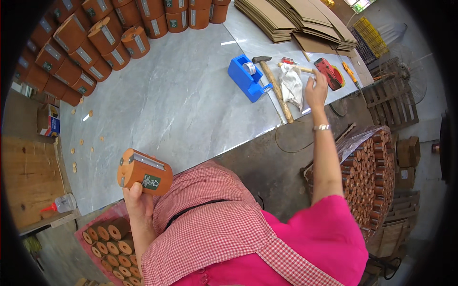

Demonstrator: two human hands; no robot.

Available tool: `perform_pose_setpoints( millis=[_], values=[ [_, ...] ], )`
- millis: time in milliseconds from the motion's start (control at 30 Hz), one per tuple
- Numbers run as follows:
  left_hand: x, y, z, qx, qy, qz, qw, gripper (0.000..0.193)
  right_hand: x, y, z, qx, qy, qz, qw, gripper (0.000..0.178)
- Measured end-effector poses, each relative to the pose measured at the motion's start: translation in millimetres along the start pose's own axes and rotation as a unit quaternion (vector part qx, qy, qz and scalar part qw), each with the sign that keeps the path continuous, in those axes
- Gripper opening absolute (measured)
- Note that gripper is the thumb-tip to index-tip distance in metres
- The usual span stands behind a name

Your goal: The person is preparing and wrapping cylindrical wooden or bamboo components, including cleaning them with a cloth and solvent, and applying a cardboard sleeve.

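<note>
My left hand (138,200) is closed around the lower end of an orange-brown cylinder (157,187), held tilted near the table's front edge. The cylinder has a metal strip along its side, a green label and small metal pieces at its end face. My right arm is stretched out to the right, and my right hand (317,93) is beside a light wooden handle (305,69), thumb and fingers apart. The fingertips are close to the handle's end; whether they touch it is unclear. A crumpled white cloth (292,88) lies just left of this hand.
A hammer (276,88) and a blue tape dispenser (245,78) lie left of the cloth. A red-and-black object (329,74) and an orange-handled tool (350,74) lie right. Stacked cylinders (105,35) line the far left; flat cardboard (267,21) lies at the back. Small wooden discs (90,113) dot the table.
</note>
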State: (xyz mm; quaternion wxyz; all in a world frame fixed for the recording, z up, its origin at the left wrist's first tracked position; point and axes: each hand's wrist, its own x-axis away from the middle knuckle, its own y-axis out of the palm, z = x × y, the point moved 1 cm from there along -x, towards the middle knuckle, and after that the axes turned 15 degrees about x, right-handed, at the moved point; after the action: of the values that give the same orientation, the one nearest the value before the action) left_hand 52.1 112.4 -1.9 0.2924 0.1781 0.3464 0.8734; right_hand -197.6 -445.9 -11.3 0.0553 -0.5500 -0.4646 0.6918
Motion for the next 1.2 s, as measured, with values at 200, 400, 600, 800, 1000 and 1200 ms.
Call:
perform_pose_setpoints(
  millis=[200,400,600,800,1000,1200],
  values=[
    [-1.6,14.7,-3.9,-0.026,0.022,0.035,0.999,0.087,-34.6,52.8,40.2,0.234,-0.072,-0.260,0.934,0.037],
    [7.0,26.1,3.8,-0.020,0.038,0.092,0.995,0.089,-61.3,0.8,48.7,0.142,-0.188,-0.374,0.897,0.020],
    [-15.9,29.0,18.1,-0.327,0.129,-0.010,0.936,0.094,-39.6,-116.1,-12.1,-0.124,-0.165,-0.242,0.948,0.033],
    [-7.3,24.5,22.8,-0.404,0.201,-0.049,0.891,0.095,42.5,-244.8,-192.5,-0.353,-0.274,-0.210,0.870,0.024],
    [11.2,11.6,34.8,-0.465,0.252,-0.054,0.847,0.093,33.1,-255.5,-273.8,-0.417,-0.454,-0.214,0.758,0.034],
    [32.9,17.1,46.0,-0.535,0.250,-0.091,0.802,0.087,30.4,-266.7,-311.9,-0.373,-0.561,-0.229,0.703,0.031]
  ],
)
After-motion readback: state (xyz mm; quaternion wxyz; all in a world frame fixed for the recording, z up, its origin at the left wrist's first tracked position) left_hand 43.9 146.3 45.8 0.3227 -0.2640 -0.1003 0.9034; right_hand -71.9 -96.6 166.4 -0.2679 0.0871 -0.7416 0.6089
